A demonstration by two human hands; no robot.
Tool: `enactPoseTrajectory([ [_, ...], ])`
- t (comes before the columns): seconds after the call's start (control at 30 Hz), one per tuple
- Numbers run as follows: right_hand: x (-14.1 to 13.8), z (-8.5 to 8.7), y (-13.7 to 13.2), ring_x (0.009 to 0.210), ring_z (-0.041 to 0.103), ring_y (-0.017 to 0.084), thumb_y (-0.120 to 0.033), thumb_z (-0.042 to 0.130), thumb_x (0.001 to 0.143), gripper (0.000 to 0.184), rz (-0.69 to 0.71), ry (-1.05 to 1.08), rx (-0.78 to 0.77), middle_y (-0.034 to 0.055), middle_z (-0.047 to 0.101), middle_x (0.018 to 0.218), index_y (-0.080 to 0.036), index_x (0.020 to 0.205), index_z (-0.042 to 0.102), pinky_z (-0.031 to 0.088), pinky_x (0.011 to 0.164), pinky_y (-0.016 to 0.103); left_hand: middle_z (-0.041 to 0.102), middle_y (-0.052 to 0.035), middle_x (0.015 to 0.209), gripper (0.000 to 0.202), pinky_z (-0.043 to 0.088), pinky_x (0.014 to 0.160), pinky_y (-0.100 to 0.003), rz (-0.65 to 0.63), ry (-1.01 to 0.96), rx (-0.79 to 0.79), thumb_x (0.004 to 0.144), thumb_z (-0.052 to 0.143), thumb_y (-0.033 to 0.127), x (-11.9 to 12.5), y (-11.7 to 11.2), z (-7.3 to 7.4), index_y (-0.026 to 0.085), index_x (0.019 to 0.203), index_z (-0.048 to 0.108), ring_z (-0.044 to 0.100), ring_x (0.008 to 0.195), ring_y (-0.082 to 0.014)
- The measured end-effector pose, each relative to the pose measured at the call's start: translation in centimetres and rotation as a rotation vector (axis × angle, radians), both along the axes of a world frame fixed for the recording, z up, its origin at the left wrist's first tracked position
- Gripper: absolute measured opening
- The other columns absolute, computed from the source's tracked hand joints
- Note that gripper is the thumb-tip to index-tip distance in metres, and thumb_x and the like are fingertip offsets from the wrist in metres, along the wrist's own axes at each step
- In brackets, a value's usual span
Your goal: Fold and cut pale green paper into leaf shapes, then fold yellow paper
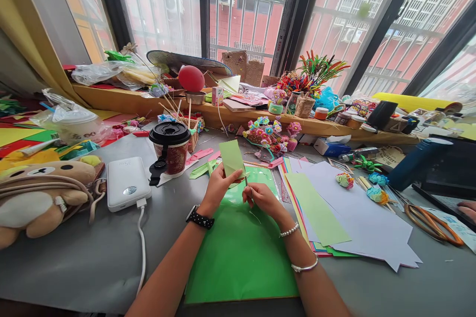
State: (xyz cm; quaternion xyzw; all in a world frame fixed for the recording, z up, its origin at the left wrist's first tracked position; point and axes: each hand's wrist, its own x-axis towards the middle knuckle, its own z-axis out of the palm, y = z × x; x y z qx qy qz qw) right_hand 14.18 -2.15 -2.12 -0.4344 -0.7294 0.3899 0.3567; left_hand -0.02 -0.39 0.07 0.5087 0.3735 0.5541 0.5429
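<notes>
left grip (217,186) clamps pale green paper (231,155), which sticks up above it (right grip (265,200) clasps scissors (246,182))

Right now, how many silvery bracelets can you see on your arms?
2. The beaded bracelet is around the right wrist, nearer the right hand; the bangle is farther up the same forearm. I can't see any others, and none seems hidden.

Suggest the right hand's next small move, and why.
Probably a short snip into the light green paper: the left hand holds it up, and the right hand holds what look like small scissors at its lower right edge.
</notes>
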Motion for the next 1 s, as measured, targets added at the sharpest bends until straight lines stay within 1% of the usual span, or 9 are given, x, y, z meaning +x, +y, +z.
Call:
enactPoseTrajectory([
  [0.1,0.0,-0.01,0.04,0.044,0.043,0.009,-0.063,0.034,0.075,0.055,-0.005,0.01,-0.007,-0.0021,0.044,0.045,-0.015,0.055,0.052,0.034,0.051,0.022,0.062,-0.0028,0.081,0.036,0.05,0.066,-0.029,0.003,0.003,0.0,0.06,0.068,0.032,0.0,0.01,0.0,0.013,0.086,0.053,0.06,0.068,-0.0142],
  [0.3,-0.07,0.2,-0.05,0.043,0.043,0.009,-0.066,0.032,0.073,0.058,0.008,0.004,0.0,-0.0019,0.045,0.045,-0.014,0.056,0.053,0.034,0.05,0.022,0.062,-0.0029,0.083,0.039,0.05,0.067,-0.029,-0.039,0.002,0.003,0.059,0.068,0.033,0.0,0.01,0.02,0.013,0.088,0.054,0.06,0.072,-0.0153],
  [0.6,0.04,-0.27,0.15,0.043,0.043,0.008,-0.061,0.035,0.076,0.053,0.003,0.027,-0.007,-0.0025,0.046,0.045,-0.015,0.056,0.052,0.035,0.05,0.022,0.062,-0.0035,0.081,0.038,0.05,0.066,-0.03,-0.023,0.005,-0.011,0.058,0.069,0.033,-0.01,0.06,-0.04,0.013,0.087,0.054,0.059,0.07,-0.0154],
  [0.77,0.06,-0.02,0.09,0.042,0.042,0.008,-0.062,0.035,0.075,0.054,0.021,0.039,-0.01,-0.0021,0.047,0.047,-0.015,0.056,0.052,0.034,0.049,0.022,0.062,-0.0027,0.083,0.038,0.05,0.067,-0.029,-0.06,0.004,-0.001,0.059,0.069,0.032,-0.01,0.1,-0.07,0.013,0.088,0.054,0.059,0.072,-0.0148],
  [1.0,0.08,-0.18,0.22,0.043,0.042,0.009,-0.061,0.035,0.076,0.053,0.003,0.037,-0.004,-0.0022,0.046,0.045,-0.015,0.055,0.052,0.034,0.051,0.022,0.06,-0.0023,0.084,0.036,0.05,0.067,-0.028,-0.069,0.005,0.005,0.061,0.067,0.032,-0.05,0.05,-0.11,0.013,0.089,0.053,0.058,0.072,-0.0138],
])
